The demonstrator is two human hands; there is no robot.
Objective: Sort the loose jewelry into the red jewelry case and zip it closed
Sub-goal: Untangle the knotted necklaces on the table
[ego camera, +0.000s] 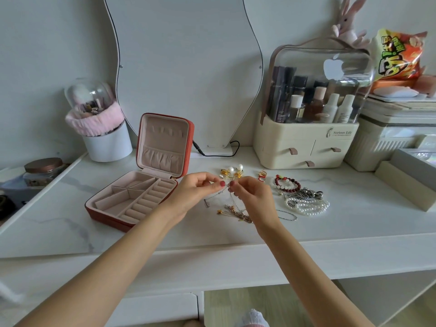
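The red jewelry case [111, 218] lies open on the white vanity top, its lid upright and its pink compartments bare. Right of the case, my left hand [195, 190] and my right hand [253, 197] meet above the table, both pinching a thin silver chain necklace [218, 194] that dangles between them. Below them lies a tangle of gold chains [236, 212]. Pearl and gold earrings [232, 172], rings [262, 175], a red bead bracelet [286, 184], a pearl bracelet [309, 205] and a metal chain piece [309, 193] sit to the right.
A cream cosmetics organiser with drawers [304, 147] stands at the back right, a mirror [184, 67] with a black cable [212, 152] behind, and a white brush holder [107, 142] at the back left. A beige tray [405, 182] sits far right.
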